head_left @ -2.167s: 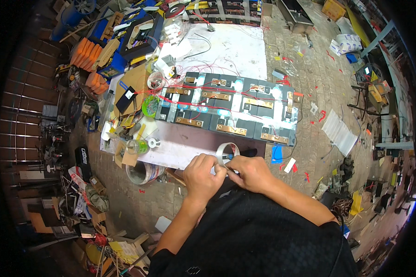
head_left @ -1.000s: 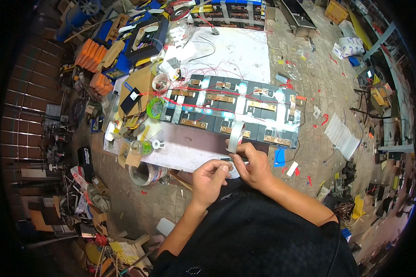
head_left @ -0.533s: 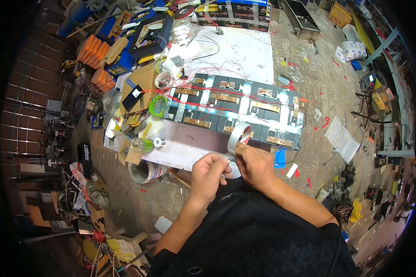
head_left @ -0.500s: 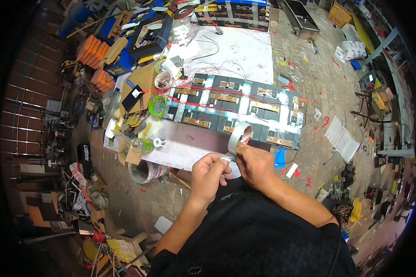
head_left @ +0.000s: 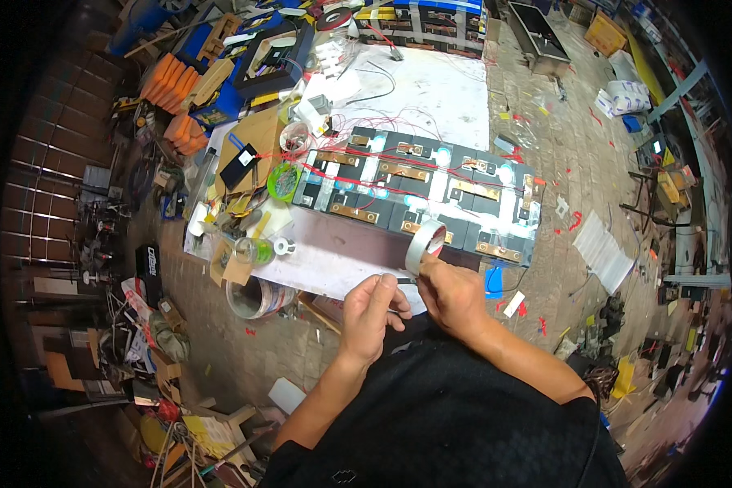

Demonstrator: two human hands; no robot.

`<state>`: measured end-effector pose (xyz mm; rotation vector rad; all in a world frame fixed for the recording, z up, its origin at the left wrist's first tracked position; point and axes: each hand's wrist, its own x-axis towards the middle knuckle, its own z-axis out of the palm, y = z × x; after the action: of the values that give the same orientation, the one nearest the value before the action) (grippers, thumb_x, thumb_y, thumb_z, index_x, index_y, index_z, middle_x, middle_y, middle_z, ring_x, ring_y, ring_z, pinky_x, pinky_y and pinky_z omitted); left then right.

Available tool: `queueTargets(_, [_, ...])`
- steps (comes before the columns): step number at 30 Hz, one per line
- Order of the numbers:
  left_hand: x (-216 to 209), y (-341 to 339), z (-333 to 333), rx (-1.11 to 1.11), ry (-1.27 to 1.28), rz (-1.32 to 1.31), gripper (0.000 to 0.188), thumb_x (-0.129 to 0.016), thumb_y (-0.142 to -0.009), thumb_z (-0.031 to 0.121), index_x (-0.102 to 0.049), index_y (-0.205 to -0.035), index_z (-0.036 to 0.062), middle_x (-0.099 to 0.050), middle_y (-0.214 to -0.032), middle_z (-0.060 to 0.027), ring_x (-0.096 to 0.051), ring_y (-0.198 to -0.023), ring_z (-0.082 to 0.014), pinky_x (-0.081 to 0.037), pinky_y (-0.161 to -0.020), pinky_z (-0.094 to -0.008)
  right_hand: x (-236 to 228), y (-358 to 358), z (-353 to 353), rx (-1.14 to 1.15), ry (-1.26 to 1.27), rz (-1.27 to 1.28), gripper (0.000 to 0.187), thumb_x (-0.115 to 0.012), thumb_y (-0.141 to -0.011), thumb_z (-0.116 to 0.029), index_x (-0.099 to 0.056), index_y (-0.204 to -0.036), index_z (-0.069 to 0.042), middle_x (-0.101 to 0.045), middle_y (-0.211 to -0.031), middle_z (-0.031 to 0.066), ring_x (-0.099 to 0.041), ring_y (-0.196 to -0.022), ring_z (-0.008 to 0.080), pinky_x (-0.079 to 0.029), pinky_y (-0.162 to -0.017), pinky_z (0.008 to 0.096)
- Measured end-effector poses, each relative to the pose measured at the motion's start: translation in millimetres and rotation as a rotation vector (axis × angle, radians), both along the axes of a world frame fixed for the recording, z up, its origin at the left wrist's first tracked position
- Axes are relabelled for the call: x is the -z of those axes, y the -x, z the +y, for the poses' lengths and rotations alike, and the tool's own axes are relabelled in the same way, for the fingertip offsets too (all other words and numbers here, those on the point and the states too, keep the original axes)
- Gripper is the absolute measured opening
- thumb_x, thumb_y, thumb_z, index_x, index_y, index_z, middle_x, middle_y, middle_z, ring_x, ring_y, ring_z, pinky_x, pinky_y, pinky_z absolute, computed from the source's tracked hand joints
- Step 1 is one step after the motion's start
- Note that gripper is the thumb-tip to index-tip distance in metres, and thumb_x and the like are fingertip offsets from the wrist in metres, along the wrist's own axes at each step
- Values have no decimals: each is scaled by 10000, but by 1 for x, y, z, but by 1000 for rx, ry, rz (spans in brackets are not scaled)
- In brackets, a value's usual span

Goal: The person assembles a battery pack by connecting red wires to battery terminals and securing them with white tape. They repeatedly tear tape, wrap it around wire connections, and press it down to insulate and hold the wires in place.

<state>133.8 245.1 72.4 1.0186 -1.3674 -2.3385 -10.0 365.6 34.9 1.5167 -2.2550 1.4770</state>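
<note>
A roll of pale grey tape [head_left: 423,246] stands on edge in my right hand [head_left: 454,299], whose fingers are closed on its lower rim. Beside it, a little lower and to the left, is my left hand [head_left: 366,321], with thumb raised against the bent forefinger and the other fingers curled. Whether a tape end lies in that pinch is too small to tell. Just beyond both hands lies a battery pack [head_left: 415,191] of dark cells with copper connecting bars, strips of tape and thin red wires. The tape roll overlaps its near edge in the view.
The pack rests on a white-topped table [head_left: 333,260]. At its left are a green tub of small parts [head_left: 283,180], a clear jar [head_left: 256,250] and a black device [head_left: 237,167]. A bucket [head_left: 256,297] stands below the near edge. Another pack [head_left: 423,28] sits at the far end.
My left hand has drawn slightly away from my right, and its thumb has straightened upward. The tape roll remains in my right hand. The whole view has shifted a little.
</note>
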Motion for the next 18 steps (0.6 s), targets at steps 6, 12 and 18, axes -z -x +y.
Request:
queueTargets(6, [-3,1,-3,5,38,-90,186,-631,-1076,204,-647,-967,55,-710,-858,-82,-701,-679,-166,-537,-556,-241,1,-3,-1,12,-27,47,246,-830,-849,-41,-695,-1054,-58,-802,-1216,190,-795,-799,298,-620,-672,398])
queueTargets(12, [2,-6,-1,-38,-12,-97,203,-610,-1084,221,-645,-973,55,-711,-848,-84,-706,-668,-168,-532,-548,-244,-1,-2,0,16,-30,63,260,-830,-846,-46,-702,-1072,-60,-798,-1222,199,-803,-827,300,-624,-682,393])
queueTargets(18, [-10,3,-5,-17,-3,-137,212,-624,-1088,235,-646,-978,55,-712,-830,-75,-704,-647,-166,-522,-542,-239,-3,-4,0,13,-46,108,256,-828,-841,-49,-709,-1067,-58,-795,-1234,201,-807,-845,300,-631,-693,391])
